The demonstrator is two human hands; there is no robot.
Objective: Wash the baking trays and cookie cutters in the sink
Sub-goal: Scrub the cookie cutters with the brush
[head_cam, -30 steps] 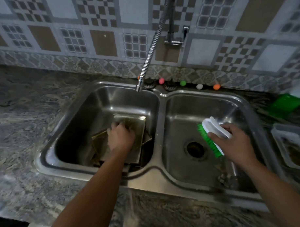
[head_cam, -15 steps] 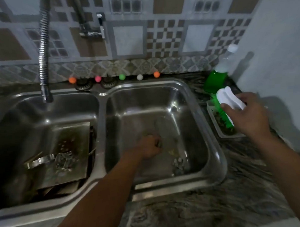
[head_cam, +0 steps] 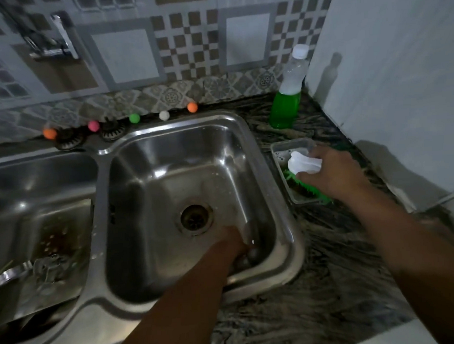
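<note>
Since a second ago, the right hand (head_cam: 334, 173) has carried the brush (head_cam: 304, 169), gripped, from the sink (head_cam: 272, 175) to the soap tub (head_cam: 292, 146). Left hand (head_cam: 233, 245) grasps small metal pieces, likely cutters, near the drain (head_cam: 195, 218); trays (head_cam: 51, 245) lie left. Scrubbing probably follows.

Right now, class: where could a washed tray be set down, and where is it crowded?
Free: counter in front of the right basin, below the soap dish. Crowded: left basin holding trays; back corner with bottle.
</note>
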